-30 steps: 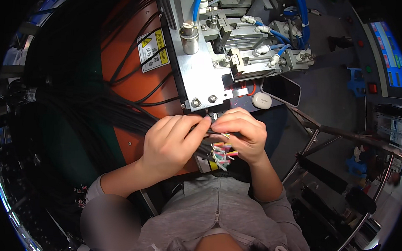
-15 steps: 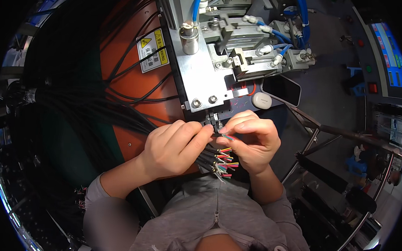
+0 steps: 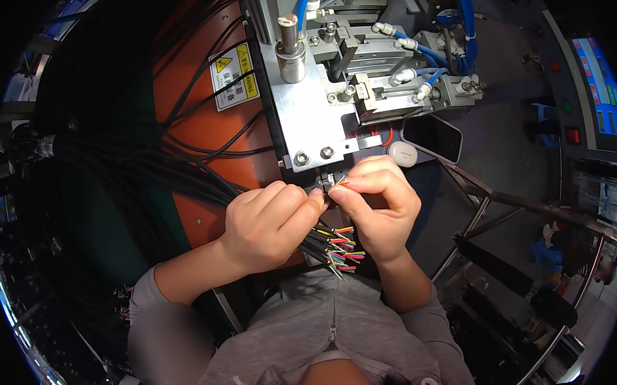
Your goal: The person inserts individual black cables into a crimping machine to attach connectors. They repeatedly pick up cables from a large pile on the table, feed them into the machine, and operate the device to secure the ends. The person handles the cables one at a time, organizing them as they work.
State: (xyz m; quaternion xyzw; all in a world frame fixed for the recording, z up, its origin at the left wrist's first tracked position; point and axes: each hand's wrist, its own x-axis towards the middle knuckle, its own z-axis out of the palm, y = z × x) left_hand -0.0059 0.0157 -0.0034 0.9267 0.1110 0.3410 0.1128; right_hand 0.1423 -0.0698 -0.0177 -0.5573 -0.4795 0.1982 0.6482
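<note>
on the person's side of the machine (image 3: 310, 120), the right hand (image 3: 338, 185) pinches thin coloured wires (image 3: 342, 183), thumb against forefinger. the left hand (image 3: 267, 224) curls beside them; i cannot tell what it grips. black cables (image 3: 313, 243) lie farther from the machine.

Silver metal machine (image 3: 315, 120) straight ahead! On its left there's the flat orange panel (image 3: 254, 171), carrying a rectangular white-and-yellow label (image 3: 238, 92), slim black cables (image 3: 192, 174) across it; before its right side, a rounded white case (image 3: 402, 154) at a flat, white-edged phone's (image 3: 437, 136) near-left corner.
</note>
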